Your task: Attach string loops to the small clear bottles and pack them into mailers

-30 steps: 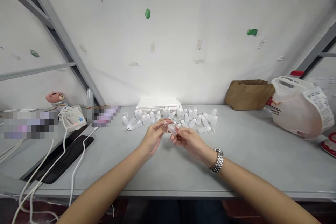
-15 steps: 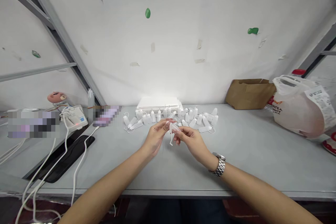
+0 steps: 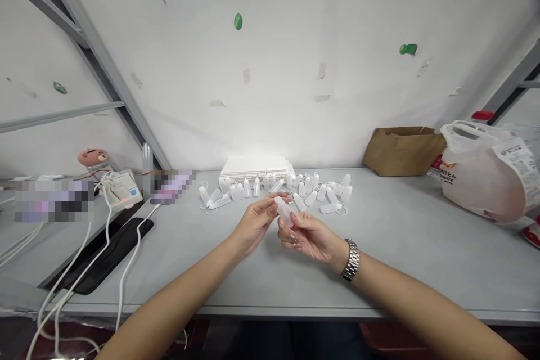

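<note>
A small translucent plastic squeeze bottle [image 3: 286, 216] is held above the front of the desk, its narrow end tilted up and to the left. My right hand [image 3: 310, 236] grips its body between thumb and curled fingers; a metal-band watch circles that wrist. My left hand [image 3: 256, 224] is closed at the narrow end, thumb beside it and fingers reaching behind. The exact left fingertip contact is partly hidden by the bottle. Just beyond both hands, several similar squeeze bottles [image 3: 321, 192] stand and lie in a loose row, some with looped cap straps.
A white stack [image 3: 253, 165] sits against the wall behind the bottles. To the right are a brown cardboard box [image 3: 400, 152] and a white plastic bag [image 3: 481, 180]. White cables [image 3: 137, 253], a black tray-like item [image 3: 113, 259] and a white power strip [image 3: 122, 188] occupy the left.
The bottle has turned more upright in my right hand, which has rotated so its fingers show underneath. The thin strap that hung between my hands no longer shows.
</note>
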Demonstrator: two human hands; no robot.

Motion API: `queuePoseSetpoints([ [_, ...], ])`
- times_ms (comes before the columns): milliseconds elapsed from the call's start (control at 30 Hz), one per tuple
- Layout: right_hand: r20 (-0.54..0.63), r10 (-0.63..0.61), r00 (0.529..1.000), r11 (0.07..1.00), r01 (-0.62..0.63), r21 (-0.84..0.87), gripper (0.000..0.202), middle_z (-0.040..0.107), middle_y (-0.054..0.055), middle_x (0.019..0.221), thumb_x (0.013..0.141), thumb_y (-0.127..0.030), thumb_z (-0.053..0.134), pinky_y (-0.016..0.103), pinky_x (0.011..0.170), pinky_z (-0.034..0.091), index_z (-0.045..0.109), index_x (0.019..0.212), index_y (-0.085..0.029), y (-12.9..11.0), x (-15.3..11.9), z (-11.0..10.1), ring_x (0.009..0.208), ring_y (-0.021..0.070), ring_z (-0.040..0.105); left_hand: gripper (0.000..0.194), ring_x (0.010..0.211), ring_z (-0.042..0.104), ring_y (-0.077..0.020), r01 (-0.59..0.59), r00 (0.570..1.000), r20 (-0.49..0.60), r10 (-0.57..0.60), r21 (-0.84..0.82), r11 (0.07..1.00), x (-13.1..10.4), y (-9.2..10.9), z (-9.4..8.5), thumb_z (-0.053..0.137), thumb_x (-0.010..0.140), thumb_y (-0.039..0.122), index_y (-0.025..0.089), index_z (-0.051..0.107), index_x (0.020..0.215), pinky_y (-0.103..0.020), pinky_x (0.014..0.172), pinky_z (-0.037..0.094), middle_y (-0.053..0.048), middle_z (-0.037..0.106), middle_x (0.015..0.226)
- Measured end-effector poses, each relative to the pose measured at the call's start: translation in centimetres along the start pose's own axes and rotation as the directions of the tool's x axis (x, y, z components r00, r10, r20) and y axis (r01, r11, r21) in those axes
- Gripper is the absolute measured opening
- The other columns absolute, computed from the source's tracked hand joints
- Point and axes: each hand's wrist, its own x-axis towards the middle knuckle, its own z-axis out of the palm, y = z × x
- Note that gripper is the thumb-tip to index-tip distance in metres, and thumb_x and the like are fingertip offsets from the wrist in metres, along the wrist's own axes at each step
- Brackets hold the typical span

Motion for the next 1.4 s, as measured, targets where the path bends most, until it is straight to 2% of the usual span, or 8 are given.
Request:
queuePoseSetpoints([
  [367, -0.077, 0.056, 0.995, 0.998, -0.057, -0.001, 0.033, 0.041, -0.004, 0.055, 0.082, -0.047, 0.047, 0.024, 0.051, 0.032, 0.057, 0.078, -0.016, 0.0, 0.1, -0.8, 0.047, 0.0083, 0.033, 0.038, 0.106, 0.051, -0.0243, -0.023, 0.999, 0.049, 0.023, -0.015, 1.0, 0.0, 0.9, -0.1, 0.063, 0.07, 0.043, 0.017, 0.067, 0.098, -0.037, 0.095, 0.032, -0.01, 0.064, 0.105],
  [600, -0.064, 0.095, 0.993, 0.995, -0.097, -0.032, 0.043, 0.05, 0.0, 0.052, 0.084, -0.05, 0.042, 0.026, 0.057, 0.037, 0.06, 0.071, -0.013, 0.3, 0.2, -0.2, 0.049, 0.0097, 0.044, 0.025, 0.099, 0.054, -0.022, 0.011, 0.998, -0.07, -0.011, -0.006, 1.0, 0.2, 0.7, -0.4, 0.063, 0.072, 0.037, 0.018, 0.069, 0.088, -0.037, 0.091, 0.035, -0.008, 0.065, 0.102],
  [800, -0.238, -0.153, 0.959, 0.965, 0.093, -0.244, 0.027, 0.063, 0.005, 0.076, 0.076, -0.04, 0.06, 0.028, 0.069, 0.042, 0.064, 0.083, -0.014, 0.7, 0.6, -0.3, 0.064, 0.0116, 0.057, 0.024, 0.1, 0.052, -0.0228, -0.026, 0.968, -0.235, 0.088, 0.256, 0.966, 0.4, 0.2, -0.7, 0.064, 0.07, 0.038, 0.018, 0.07, 0.081, -0.034, 0.089, 0.036, -0.007, 0.062, 0.104],
  [967, -0.236, -0.188, 0.954, 0.977, 0.155, -0.149, 0.024, 0.058, 0.003, 0.072, 0.078, -0.037, 0.059, 0.027, 0.07, 0.042, 0.065, 0.081, -0.014, 0.4, 0.5, -1.0, 0.066, 0.01, 0.053, 0.037, 0.093, 0.055, -0.0227, 0.055, 0.961, -0.273, 0.036, 0.319, 0.946, 1.5, 0.2, -2.3, 0.05, 0.076, 0.048, 0.02, 0.067, 0.091, -0.033, 0.076, 0.041, -0.008, 0.063, 0.103],
  [1033, -0.223, -0.176, 0.959, 0.982, 0.156, -0.106, 0.024, 0.056, 0.002, 0.071, 0.079, -0.036, 0.059, 0.027, 0.069, 0.041, 0.066, 0.084, -0.014, 0.2, 0.4, -1.2, 0.065, 0.0099, 0.051, 0.037, 0.085, 0.056, -0.0216, 0.119, 0.964, -0.265, 0.02, 0.498, 0.859, 1.9, 0.1, -3.3, 0.055, 0.072, 0.047, 0.019, 0.067, 0.093, -0.033, 0.073, 0.041, -0.009, 0.063, 0.097],
  [1133, -0.196, -0.18, 0.964, 0.982, 0.165, -0.089, 0.02, 0.056, 0.002, 0.071, 0.079, -0.034, 0.059, 0.028, 0.068, 0.041, 0.065, 0.083, -0.015, 0.0, 0.3, -1.4, 0.065, 0.0105, 0.05, 0.042, 0.082, 0.054, -0.02, 0.101, 0.96, -0.24, 0.145, 0.779, 0.619, 2.4, -0.5, -4.5, 0.065, 0.063, 0.044, 0.021, 0.065, 0.098, -0.033, 0.076, 0.042, -0.007, 0.059, 0.093],
  [1233, -0.165, -0.194, 0.967, 0.978, 0.176, -0.114, 0.02, 0.056, 0.002, 0.071, 0.08, -0.034, 0.057, 0.028, 0.069, 0.04, 0.065, 0.08, -0.016, -0.1, 0.2, -1.3, 0.066, 0.011, 0.05, 0.044, 0.078, 0.055, -0.0191, 0.092, 0.975, -0.18, 0.132, 0.864, 0.496, 2.6, -1.7, -5.0, 0.068, 0.06, 0.042, 0.021, 0.065, 0.098, -0.032, 0.075, 0.043, -0.006, 0.057, 0.089],
  [1400, -0.169, -0.194, 0.966, 0.969, 0.162, -0.187, 0.022, 0.054, 0.001, 0.068, 0.079, -0.036, 0.058, 0.027, 0.067, 0.037, 0.064, 0.074, -0.015, -0.3, 0.1, -0.8, 0.062, 0.0103, 0.049, 0.019, 0.088, 0.053, -0.0219, 0.037, 0.986, -0.096, 0.138, 0.925, 0.379, 3.0, -3.5, -5.5, 0.06, 0.07, 0.034, 0.022, 0.069, 0.082, -0.033, 0.079, 0.041, -0.005, 0.058, 0.083],
])
